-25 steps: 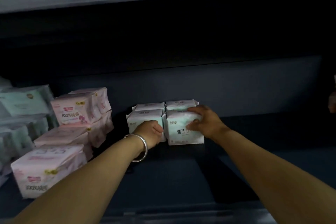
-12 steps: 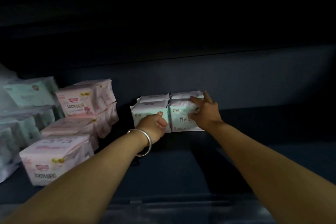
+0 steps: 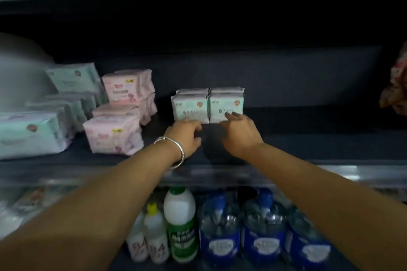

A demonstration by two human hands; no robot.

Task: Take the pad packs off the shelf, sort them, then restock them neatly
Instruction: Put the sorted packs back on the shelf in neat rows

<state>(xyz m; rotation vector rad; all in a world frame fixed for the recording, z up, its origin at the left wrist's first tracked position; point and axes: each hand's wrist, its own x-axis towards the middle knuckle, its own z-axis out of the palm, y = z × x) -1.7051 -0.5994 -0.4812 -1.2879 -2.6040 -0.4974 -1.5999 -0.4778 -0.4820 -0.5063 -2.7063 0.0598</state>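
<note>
Four mint-green pad packs (image 3: 208,105), two in front and two behind, sit mid-shelf (image 3: 308,145), their print too blurred to read. Both hands, apart, have drawn back from half a second ago: the left hand (image 3: 187,136), fingers loosely curled, and the right hand (image 3: 239,132), fingers extended, now only touch the front packs' lower edges. Pink pad packs (image 3: 113,134) are stacked to the left. Below stand three blue water jugs (image 3: 220,231).
</note>
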